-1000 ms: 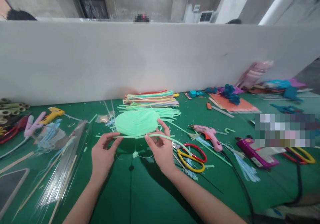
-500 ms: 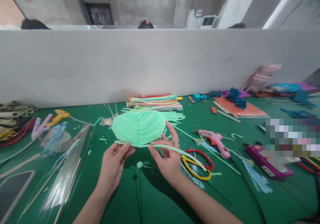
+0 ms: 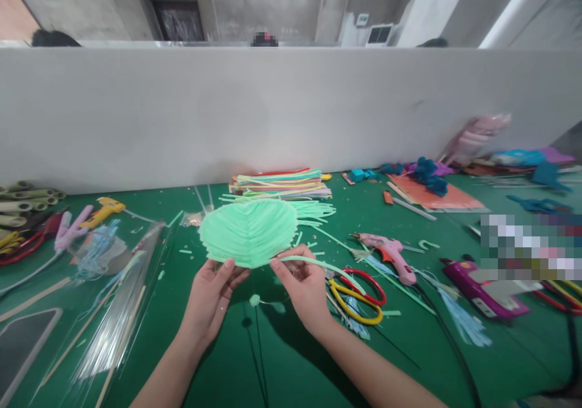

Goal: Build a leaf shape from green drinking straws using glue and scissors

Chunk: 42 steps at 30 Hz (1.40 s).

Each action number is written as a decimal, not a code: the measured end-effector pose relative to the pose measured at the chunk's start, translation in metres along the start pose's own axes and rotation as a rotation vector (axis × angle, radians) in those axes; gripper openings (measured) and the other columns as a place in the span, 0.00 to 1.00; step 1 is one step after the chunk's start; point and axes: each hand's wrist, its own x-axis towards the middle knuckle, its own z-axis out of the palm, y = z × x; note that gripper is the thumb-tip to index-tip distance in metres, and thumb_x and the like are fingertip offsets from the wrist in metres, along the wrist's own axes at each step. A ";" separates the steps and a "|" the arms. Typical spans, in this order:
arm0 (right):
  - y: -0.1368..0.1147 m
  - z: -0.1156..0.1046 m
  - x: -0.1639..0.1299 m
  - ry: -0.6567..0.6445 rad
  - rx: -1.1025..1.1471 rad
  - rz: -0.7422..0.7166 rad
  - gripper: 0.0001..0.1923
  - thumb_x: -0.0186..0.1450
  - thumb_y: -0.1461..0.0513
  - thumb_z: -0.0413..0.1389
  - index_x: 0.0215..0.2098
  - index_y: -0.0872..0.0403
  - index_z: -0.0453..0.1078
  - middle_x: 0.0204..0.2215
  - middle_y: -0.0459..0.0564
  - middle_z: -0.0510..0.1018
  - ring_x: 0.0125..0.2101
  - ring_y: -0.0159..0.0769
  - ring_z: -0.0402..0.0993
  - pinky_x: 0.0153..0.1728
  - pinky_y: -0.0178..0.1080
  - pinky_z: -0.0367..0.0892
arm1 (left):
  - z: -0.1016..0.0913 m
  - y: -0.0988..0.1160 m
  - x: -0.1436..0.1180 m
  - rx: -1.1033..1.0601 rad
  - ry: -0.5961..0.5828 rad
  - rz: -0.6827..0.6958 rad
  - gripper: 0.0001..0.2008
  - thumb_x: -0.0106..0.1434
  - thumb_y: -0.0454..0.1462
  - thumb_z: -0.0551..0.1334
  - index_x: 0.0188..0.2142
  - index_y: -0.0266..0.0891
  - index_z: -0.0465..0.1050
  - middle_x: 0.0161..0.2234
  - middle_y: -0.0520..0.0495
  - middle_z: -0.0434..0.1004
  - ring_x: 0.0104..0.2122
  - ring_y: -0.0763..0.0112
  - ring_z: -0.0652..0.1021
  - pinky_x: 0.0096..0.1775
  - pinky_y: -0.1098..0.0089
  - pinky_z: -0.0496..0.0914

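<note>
A mint-green leaf [image 3: 249, 231] made of fuzzy pipe cleaners, with a ridge down its middle, is held up over the green table. My left hand [image 3: 211, 299] pinches its lower left edge between thumb and fingers. My right hand [image 3: 307, 293] is closed on a mint-green pipe cleaner [image 3: 336, 268] at the leaf's lower right edge; the strip's free end curves off to the right. Below the leaf, a small green pom-pom [image 3: 254, 300] sits on a thin wire. Beyond it lie loose green pipe cleaners [image 3: 316, 212].
Red-and-yellow-handled scissors [image 3: 359, 302] and a pink glue gun [image 3: 386, 253] lie right of my hands. Multicoloured pipe cleaners [image 3: 282, 183] are stacked by the white partition [image 3: 291, 105]. A yellow glue gun [image 3: 103, 212], clear plastic sleeve [image 3: 109, 317] and phone [image 3: 27, 347] are at left.
The leaf has shifted slightly left. My right hand's fingers, earlier raised beside the leaf's right edge, have curled down around the pipe cleaner at its lower edge.
</note>
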 end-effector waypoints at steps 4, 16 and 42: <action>0.002 0.001 0.000 0.021 0.138 0.082 0.20 0.57 0.58 0.66 0.38 0.48 0.59 0.26 0.41 0.80 0.28 0.32 0.78 0.33 0.36 0.75 | 0.000 0.001 -0.001 -0.011 -0.004 -0.028 0.12 0.52 0.40 0.72 0.35 0.40 0.74 0.35 0.50 0.83 0.32 0.69 0.82 0.38 0.70 0.78; 0.008 -0.002 0.006 -0.015 0.263 0.164 0.11 0.60 0.56 0.65 0.33 0.55 0.71 0.26 0.43 0.82 0.31 0.34 0.80 0.41 0.41 0.78 | 0.006 0.006 -0.008 0.040 -0.072 -0.142 0.15 0.50 0.38 0.74 0.36 0.35 0.77 0.35 0.43 0.84 0.35 0.61 0.83 0.40 0.66 0.77; 0.000 -0.006 0.012 -0.046 0.300 0.273 0.12 0.61 0.55 0.63 0.31 0.56 0.74 0.27 0.49 0.82 0.28 0.34 0.80 0.29 0.31 0.73 | 0.006 0.008 -0.008 0.067 -0.011 -0.115 0.13 0.47 0.38 0.75 0.32 0.32 0.80 0.27 0.44 0.83 0.29 0.66 0.83 0.33 0.73 0.77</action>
